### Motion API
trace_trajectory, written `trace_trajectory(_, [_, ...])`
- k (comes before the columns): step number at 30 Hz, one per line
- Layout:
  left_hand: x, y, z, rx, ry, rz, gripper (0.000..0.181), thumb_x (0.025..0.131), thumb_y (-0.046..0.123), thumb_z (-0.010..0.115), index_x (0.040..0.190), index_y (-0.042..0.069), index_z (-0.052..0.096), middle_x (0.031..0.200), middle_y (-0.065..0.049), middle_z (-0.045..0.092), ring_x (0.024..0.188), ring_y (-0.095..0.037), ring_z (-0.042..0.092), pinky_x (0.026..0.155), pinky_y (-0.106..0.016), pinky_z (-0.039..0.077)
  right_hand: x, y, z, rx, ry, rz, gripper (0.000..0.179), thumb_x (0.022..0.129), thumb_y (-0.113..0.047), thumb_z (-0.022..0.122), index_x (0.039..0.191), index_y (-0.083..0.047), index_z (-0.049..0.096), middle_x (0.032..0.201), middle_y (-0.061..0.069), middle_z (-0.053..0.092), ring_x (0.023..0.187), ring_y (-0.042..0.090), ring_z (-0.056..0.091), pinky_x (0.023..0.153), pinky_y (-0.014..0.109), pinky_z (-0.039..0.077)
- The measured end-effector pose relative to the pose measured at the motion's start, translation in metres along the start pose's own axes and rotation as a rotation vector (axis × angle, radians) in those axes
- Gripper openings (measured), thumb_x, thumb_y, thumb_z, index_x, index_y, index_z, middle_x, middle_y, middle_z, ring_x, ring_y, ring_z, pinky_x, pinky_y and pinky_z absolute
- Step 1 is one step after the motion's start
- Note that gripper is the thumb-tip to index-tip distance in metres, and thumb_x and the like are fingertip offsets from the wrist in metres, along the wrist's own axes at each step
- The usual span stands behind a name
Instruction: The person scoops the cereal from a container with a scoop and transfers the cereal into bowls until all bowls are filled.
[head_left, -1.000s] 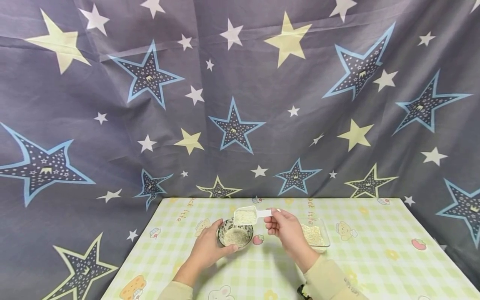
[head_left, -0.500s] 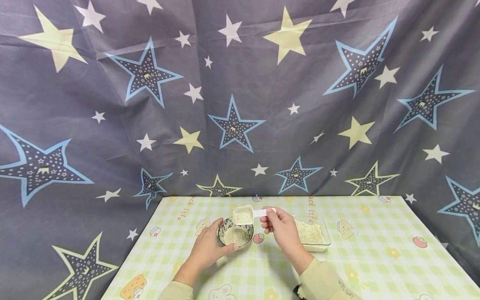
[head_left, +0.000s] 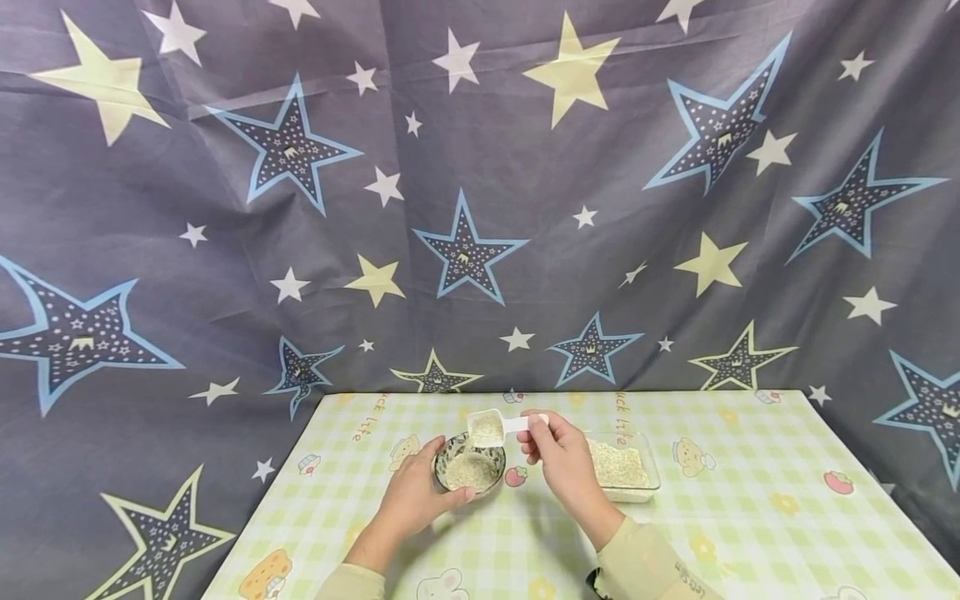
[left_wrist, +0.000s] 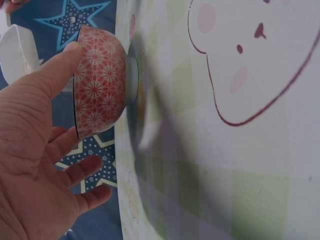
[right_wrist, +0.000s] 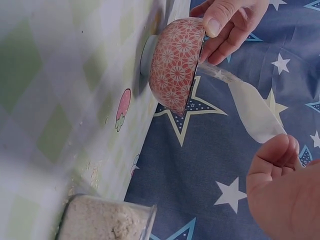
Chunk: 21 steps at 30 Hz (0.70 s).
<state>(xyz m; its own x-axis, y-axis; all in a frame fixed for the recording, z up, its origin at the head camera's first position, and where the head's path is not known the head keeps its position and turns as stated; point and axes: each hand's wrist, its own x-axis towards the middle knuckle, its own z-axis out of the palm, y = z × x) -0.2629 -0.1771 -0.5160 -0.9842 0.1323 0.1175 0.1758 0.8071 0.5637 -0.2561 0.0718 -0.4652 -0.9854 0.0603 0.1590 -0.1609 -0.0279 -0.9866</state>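
My left hand [head_left: 420, 490] grips a small bowl [left_wrist: 97, 82], red flower pattern outside and dark pattern inside, its thumb at the near rim. The bowl sits upright on the table, with pale flakes in its bottom. My right hand [head_left: 564, 462] pinches the handle end of a white scoop [head_left: 516, 424] between thumb and fingers. Tipped over the bowl's far rim, the scoop still holds some flakes. A thin stream of flakes [right_wrist: 218, 73] runs from its lip down to the bowl in the right wrist view.
A clear rectangular container [head_left: 632, 496] of pale flakes stands right of the bowl, partly behind my right hand. A few loose flakes [right_wrist: 95, 172] lie near it on the checked tablecloth [head_left: 750, 517]. A star-printed curtain [head_left: 480, 125] hangs behind the table.
The scoop has tilted further toward the bowl and holds fewer flakes. My right hand has shifted slightly left, uncovering more of the container. The left hand and bowl stay put.
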Motion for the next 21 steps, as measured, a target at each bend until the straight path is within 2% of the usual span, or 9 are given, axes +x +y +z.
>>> trace_trajectory(4, [-0.0004,0.0007,-0.0008,0.003,0.004,0.004,0.107,0.076,0.054,0.094,0.159,0.005,0.046,0.151,-0.019,0.062,0.133,-0.043,0.06,0.114,-0.064,0.049,-0.0003,-0.0017,-0.001,-0.022,0.001,-0.029,0.028,0.112,-0.02,0.058,0.121,0.002,0.073,0.095,0.02,0.076,0.073,0.009,0.065,0.066,0.023,0.06])
trace_trajectory(14, [-0.001,0.0021,-0.0003,-0.01,0.007,0.0,0.106,0.077,0.053,0.093,0.159,0.005,0.047,0.152,-0.018,0.062,0.135,-0.044,0.059,0.116,-0.064,0.048,-0.0005,-0.0041,-0.0036,-0.07,0.004,-0.087,0.028,0.112,-0.02,0.058,0.119,0.002,0.074,0.093,0.019,0.076,0.073,0.007,0.065,0.066,0.021,0.06])
trace_trajectory(21, [-0.001,0.0028,-0.0007,-0.004,0.016,0.014,0.105,0.077,0.053,0.093,0.158,0.004,0.048,0.151,-0.018,0.063,0.134,-0.044,0.06,0.115,-0.064,0.048,-0.0014,-0.0018,-0.0052,-0.18,0.007,-0.195,0.024,0.112,-0.022,0.059,0.118,-0.005,0.075,0.092,0.018,0.077,0.074,0.007,0.066,0.067,0.021,0.06])
